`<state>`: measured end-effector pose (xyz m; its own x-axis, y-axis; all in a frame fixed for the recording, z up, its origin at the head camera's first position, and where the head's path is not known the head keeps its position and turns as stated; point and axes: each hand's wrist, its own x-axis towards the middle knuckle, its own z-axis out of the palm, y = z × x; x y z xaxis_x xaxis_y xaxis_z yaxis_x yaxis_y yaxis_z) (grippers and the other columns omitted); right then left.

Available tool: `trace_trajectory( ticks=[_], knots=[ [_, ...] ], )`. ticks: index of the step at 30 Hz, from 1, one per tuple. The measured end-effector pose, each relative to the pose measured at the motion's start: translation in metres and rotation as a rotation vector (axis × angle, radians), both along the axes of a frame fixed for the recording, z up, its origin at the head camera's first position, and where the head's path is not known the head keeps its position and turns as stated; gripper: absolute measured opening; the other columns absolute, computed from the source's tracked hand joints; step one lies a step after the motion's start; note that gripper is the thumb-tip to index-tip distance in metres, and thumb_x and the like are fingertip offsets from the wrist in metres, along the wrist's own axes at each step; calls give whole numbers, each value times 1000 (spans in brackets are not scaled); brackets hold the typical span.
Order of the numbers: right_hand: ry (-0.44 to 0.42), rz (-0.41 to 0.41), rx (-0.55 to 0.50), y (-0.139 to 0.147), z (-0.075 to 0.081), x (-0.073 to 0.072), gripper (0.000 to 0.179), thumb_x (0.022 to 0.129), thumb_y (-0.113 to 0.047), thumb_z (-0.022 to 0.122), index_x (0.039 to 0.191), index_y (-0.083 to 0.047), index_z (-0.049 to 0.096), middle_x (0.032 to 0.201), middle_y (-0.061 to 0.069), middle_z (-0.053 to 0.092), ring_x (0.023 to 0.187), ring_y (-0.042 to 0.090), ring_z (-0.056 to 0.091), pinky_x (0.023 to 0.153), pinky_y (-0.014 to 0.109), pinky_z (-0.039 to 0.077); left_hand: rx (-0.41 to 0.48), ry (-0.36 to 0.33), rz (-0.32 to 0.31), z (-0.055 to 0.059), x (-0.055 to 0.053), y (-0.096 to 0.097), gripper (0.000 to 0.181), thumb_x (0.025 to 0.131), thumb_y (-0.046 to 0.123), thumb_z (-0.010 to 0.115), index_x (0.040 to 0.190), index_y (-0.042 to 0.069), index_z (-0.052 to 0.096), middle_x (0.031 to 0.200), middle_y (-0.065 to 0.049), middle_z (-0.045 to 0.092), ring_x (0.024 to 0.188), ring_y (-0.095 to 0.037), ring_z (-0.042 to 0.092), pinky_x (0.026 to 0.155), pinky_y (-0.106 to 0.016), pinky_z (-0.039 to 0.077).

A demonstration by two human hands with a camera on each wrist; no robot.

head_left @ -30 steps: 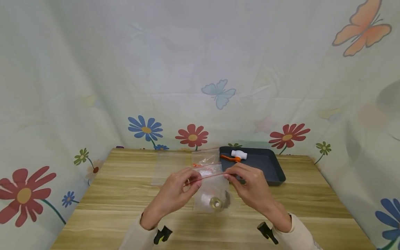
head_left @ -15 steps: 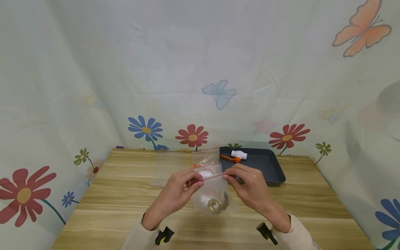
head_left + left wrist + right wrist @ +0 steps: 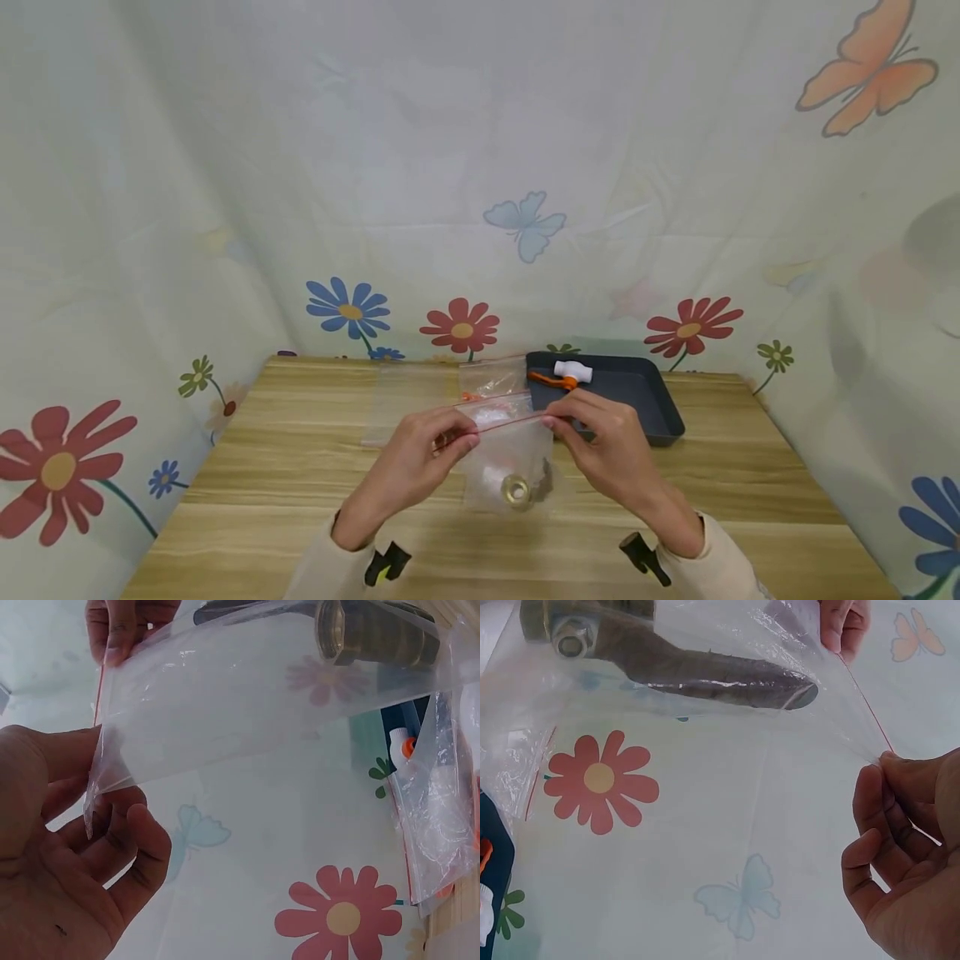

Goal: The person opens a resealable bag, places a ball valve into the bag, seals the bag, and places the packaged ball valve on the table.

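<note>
My left hand and right hand pinch opposite ends of the red-striped top edge of a clear zip-lock bag. The bag hangs between them over the table. Inside, at the bottom, lies a brass ball valve with a hex end facing me. Its hex body shows through the film in the left wrist view, and its long dark lever handle in the right wrist view. Thumb and fingertips meet at the strip on both sides; the other fingers of each hand are loosely bent.
Behind the held bag lie more clear zip bags, one with orange and white items inside. A flat clear bag lies to their left. At the back right, a dark tray holds a white valve with an orange lever. A floral curtain stands behind the table.
Along the red strip, my hands have moved slightly apart, left hand to the left and right hand to the right. The valve in the bag has swung a little.
</note>
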<state>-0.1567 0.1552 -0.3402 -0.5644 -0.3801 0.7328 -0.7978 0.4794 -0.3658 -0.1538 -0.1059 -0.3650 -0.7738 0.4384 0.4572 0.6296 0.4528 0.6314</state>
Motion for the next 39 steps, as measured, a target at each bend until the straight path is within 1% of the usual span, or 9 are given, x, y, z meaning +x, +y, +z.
trace_trajectory(
  ticks=[5,11,14,17,21,25,31,34,39],
  knots=[
    [10,-7,-2,2,0,-1,11,81,-2,76,89,-10,73,83,-1,70,69,4,59,60,13,44,-11,-53,16,1,1,-5,6,91,21,69,96,16,70,82,7,63,69,-4,51,61,-19,47],
    [7,-30,-7,4,2,0,3,88,-12,72,89,-9,73,84,-1,71,68,4,59,56,16,43,-46,-108,20,0,0,-10,4,92,21,69,94,17,70,81,9,62,72,-4,53,66,-20,50],
    [2,-28,-8,4,2,0,5,89,-14,71,89,-9,73,85,0,71,69,4,58,56,16,42,-47,-99,5,-1,0,-11,5,92,18,68,95,15,70,82,8,63,71,-3,53,64,-19,50],
    [-1,-21,-12,4,2,0,3,87,-9,73,89,-8,73,85,0,71,69,4,57,55,16,42,-32,-54,-7,-2,0,-10,4,93,15,67,94,13,69,81,6,63,69,-2,52,61,-19,48],
    [0,-26,-12,5,1,0,7,84,-5,74,89,-9,73,85,-1,70,68,3,56,56,13,41,-19,8,19,-4,-1,-10,4,92,15,67,94,14,70,80,5,63,67,-2,50,58,-18,46],
    [8,-42,-6,5,0,-1,4,86,-8,74,90,-10,73,85,-1,70,69,3,57,56,14,42,-15,-13,36,-3,0,-11,9,91,18,69,98,15,71,84,6,65,69,-3,52,60,-18,47],
    [-4,-57,2,6,2,0,4,85,-9,75,89,-9,73,85,-2,70,69,3,56,54,15,41,-49,-29,-23,-3,-1,-16,10,92,13,67,102,15,70,92,5,68,78,-4,57,67,-19,51],
    [-14,-68,11,6,4,1,5,85,-9,75,89,-9,73,86,-2,70,70,2,56,54,15,41,-49,-36,-41,-3,-1,-18,13,92,8,66,103,15,70,93,4,68,80,-5,58,67,-20,51],
    [-8,-67,12,6,3,1,6,84,-7,75,89,-9,73,86,-2,70,70,3,56,55,15,41,-33,-7,-33,-3,0,-19,15,91,5,66,102,13,71,93,3,70,80,-6,58,65,-19,49]
  ],
)
